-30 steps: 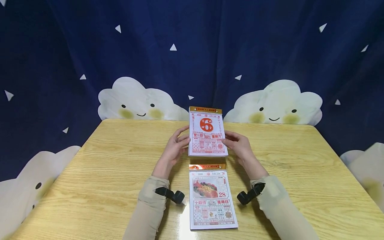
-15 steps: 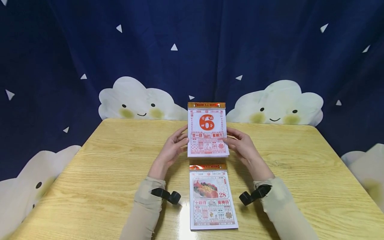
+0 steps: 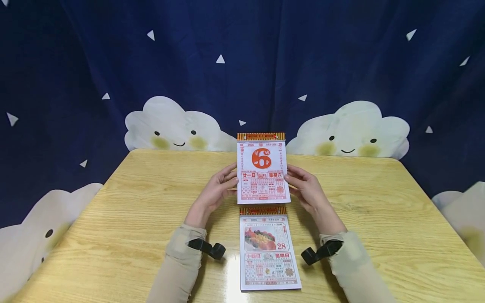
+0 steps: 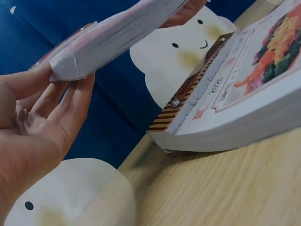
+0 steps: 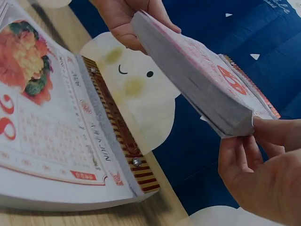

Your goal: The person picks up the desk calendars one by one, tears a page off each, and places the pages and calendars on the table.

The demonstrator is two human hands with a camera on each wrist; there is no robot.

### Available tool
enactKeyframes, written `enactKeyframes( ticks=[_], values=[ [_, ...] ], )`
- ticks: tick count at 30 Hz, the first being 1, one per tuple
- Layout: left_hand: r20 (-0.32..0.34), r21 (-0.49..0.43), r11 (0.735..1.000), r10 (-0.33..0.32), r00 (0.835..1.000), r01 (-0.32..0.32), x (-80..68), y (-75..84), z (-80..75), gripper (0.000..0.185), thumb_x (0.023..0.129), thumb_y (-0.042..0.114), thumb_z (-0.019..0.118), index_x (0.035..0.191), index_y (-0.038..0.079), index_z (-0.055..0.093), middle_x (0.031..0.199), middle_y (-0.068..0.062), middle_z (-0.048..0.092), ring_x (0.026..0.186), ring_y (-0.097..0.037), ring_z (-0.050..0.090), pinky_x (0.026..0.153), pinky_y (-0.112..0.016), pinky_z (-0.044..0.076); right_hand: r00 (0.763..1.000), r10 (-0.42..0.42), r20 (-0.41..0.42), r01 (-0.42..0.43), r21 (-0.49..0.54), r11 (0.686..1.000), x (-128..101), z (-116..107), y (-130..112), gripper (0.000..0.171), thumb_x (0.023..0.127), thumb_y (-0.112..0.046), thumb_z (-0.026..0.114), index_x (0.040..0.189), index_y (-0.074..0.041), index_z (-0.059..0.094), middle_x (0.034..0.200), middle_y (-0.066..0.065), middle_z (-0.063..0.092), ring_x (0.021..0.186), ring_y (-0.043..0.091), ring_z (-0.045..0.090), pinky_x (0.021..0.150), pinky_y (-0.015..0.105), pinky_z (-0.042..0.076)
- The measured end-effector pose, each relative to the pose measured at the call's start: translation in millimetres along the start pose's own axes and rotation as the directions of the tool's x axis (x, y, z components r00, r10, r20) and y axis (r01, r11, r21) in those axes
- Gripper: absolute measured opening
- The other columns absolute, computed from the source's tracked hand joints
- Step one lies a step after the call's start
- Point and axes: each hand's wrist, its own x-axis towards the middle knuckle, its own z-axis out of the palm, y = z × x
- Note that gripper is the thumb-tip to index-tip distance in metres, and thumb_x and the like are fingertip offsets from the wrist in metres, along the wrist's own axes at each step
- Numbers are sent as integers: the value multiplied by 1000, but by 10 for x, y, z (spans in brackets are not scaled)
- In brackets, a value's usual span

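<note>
- A dark blue curtain [image 3: 265,63] printed with white triangles and smiling clouds is hanging behind everything, filling the upper part of the head view.
- A wooden table [image 3: 113,235] with a pale grain is stretching across the lower part of the head view, bearing the calendars and the person's forearms.
- A thick tear-off calendar [image 3: 269,252] showing a food picture and the number 28 is lying flat on the table, just in front of the person and between the two sleeves; its striped binding strip is pointing away from the person.
- A second tear-off calendar, the lifted calendar [image 3: 262,172] with a large red 6 on its top page, is being held in the air above the far end of the flat one, tilted with its face toward the person; the wrist views are showing a clear gap between the two.
- The left hand [image 3: 217,191] is gripping the lifted calendar at its left edge, thumb on the front page and fingers [image 4: 70,108] lying under the back.
- The right hand [image 3: 307,189] is gripping the same calendar at its right edge, thumb on top and fingers [image 5: 244,155] curling under the corner.
- Beige sleeves are covering both forearms, each carrying a small black wrist camera mount [image 3: 212,249].
</note>
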Motion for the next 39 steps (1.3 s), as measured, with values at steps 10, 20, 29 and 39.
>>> enactKeyframes(
  ticks=[10, 20, 29, 39],
  values=[
    [120, -185, 983, 43, 992, -21, -37, -16, 40, 59, 94, -4, 30, 146, 15, 11, 97, -3, 68, 79, -16, 65, 71, -30, 54, 997, -74, 7, 74, -80, 994, -36, 20, -56, 48, 89, -12, 56, 134, -1, 42, 104, -1, 57, 88, 6, 59, 78, 23, 52],
    [109, -206, 978, 62, 992, -38, -2, -44, 26, 58, 93, -6, 31, 145, 16, 16, 99, -4, 67, 79, -16, 65, 68, -30, 54, 765, -613, 196, 540, -713, 447, -110, 56, -90, 43, 82, -7, 64, 124, -8, 56, 120, 13, 53, 110, 27, 48, 92, 43, 40],
    [106, -225, 973, 67, 992, -42, -11, -81, 4, 59, 93, -5, 31, 145, 15, 15, 100, -4, 66, 81, -16, 64, 71, -30, 53, 479, -643, 597, 814, -576, 72, -231, 179, -43, 28, 72, -17, 75, 99, -13, 70, 103, 1, 64, 98, 18, 54, 87, 35, 40],
    [108, -247, 968, 63, 992, -35, -5, -95, 31, 59, 92, -6, 31, 144, 18, 18, 103, -5, 65, 83, -16, 64, 71, -30, 53, 521, -539, 662, 790, -613, 11, -282, 177, -39, 26, 72, -24, 75, 98, -19, 72, 105, -2, 62, 102, 16, 50, 92, 35, 35]
  ],
)
